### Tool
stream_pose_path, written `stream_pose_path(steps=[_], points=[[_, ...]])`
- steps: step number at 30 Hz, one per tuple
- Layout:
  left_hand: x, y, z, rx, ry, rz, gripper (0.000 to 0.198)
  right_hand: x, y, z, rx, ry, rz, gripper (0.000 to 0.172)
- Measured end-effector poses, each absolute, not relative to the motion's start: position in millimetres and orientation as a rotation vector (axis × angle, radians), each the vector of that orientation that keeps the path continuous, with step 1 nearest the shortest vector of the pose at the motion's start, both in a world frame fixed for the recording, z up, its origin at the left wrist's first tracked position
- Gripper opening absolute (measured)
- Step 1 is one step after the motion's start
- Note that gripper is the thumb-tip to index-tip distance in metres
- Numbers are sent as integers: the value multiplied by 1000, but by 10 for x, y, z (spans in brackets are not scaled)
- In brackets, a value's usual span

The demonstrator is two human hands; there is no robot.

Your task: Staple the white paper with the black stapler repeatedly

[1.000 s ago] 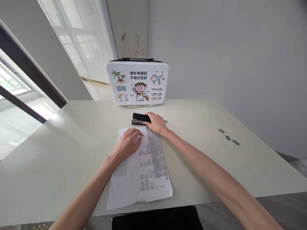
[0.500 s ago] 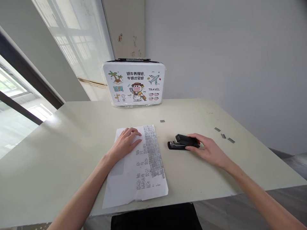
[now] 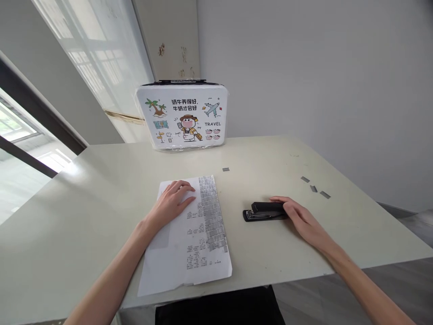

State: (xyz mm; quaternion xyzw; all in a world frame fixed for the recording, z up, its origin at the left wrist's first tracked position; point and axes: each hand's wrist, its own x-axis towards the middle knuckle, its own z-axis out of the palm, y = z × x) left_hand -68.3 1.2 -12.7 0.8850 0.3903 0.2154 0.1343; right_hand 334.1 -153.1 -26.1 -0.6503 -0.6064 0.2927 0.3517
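Note:
My left hand [image 3: 174, 199] lies flat with its fingers apart on a stack of white printed paper [image 3: 169, 266]. Along the right side of the top sheet runs a dense grey band of staples [image 3: 212, 212] in rows. To the right of the paper, and apart from it, a black stapler [image 3: 269, 207] rests on the table with its front end pointing left. Its top arm is raised a little from the base. My right hand [image 3: 301, 219] is wrapped around the stapler's rear end, fingers on the far side.
A white case [image 3: 184, 117] with cartoon prints, in clear plastic, stands at the back of the pale table [image 3: 84, 216]. One short grey staple strip [image 3: 226, 169] lies beyond the paper. Several more staple strips [image 3: 314, 188] lie at the right. A black seat [image 3: 219, 309] shows below the front edge.
My right hand has shifted the stapler slightly to the right and nearer to me, and its grip now covers the rear end. My left hand stays on the paper. The view has shifted slightly.

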Motion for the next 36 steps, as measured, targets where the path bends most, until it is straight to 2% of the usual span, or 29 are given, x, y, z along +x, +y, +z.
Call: stream_pose_path(steps=[5,20,24,29,36], points=[[-658,11,-88,2587,1146,601,27,3315,-1540,-307,-1692,-1338,772,48],[-131,-154,181,2696,802,707,19,3370,-1504,-337,-1683,-1413,744,43],[222,-320,143,2634,721,648,15,3350,-1513,-341,-1695,-1397,723,46],[646,-468,15,2634,713,545,26,3301,-1540,-308,-1698,-1505,732,45],[790,-512,-136,2657,749,610,16,3238,-1541,-244,-1705,-1587,707,39]])
